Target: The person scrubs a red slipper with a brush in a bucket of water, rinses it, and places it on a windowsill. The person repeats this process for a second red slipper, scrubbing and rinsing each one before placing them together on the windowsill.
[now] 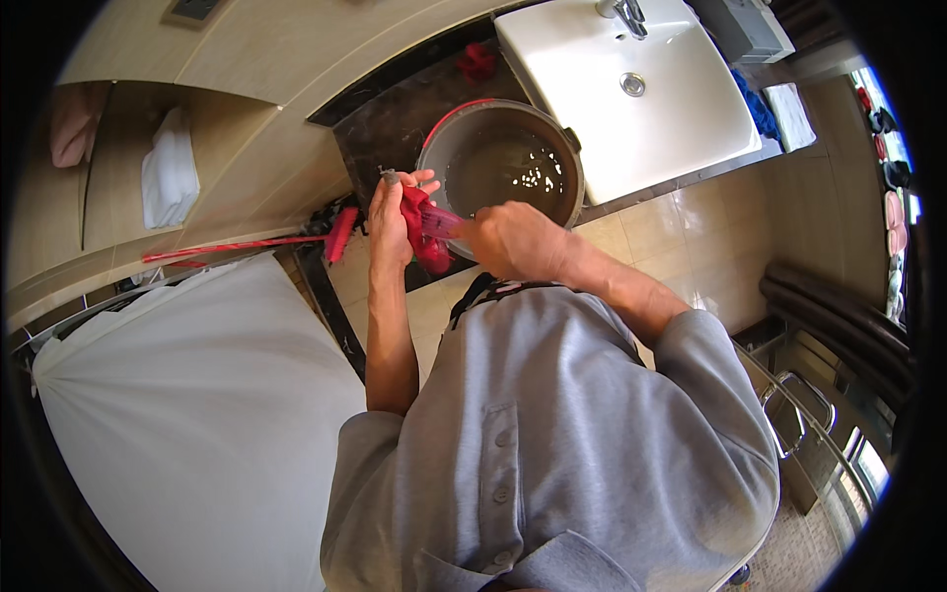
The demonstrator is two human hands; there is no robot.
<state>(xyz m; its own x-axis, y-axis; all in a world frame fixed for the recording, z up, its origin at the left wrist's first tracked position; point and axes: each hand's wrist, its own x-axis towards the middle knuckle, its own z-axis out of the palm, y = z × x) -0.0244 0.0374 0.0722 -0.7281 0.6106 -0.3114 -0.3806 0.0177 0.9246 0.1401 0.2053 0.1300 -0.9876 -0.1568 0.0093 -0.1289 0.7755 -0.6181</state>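
Note:
My left hand [391,222] holds a wet-looking red cloth [420,222] near the left rim of a basin, with the fingers stretched out beyond it. Something grey covers the thumb tip. My right hand [518,240] is closed in a fist, slightly blurred, around a translucent pink plastic tool [442,222]. The tool reaches across to the cloth, and its kind cannot be made out. Behind both hands stands a large grey basin [453,137] with a red rim edge, holding murky water [496,177]. Another red cloth [477,63] lies crumpled on the dark stone counter [392,111].
Right of the basin is a white washbasin [695,111] with a chrome tap [629,16]. A blue cloth [755,103] and a folded white cloth [790,117] lie beyond it. At left are a red-handled brush [341,235] and a white-covered surface [200,414]. Dark padded furniture [836,318] stands at right.

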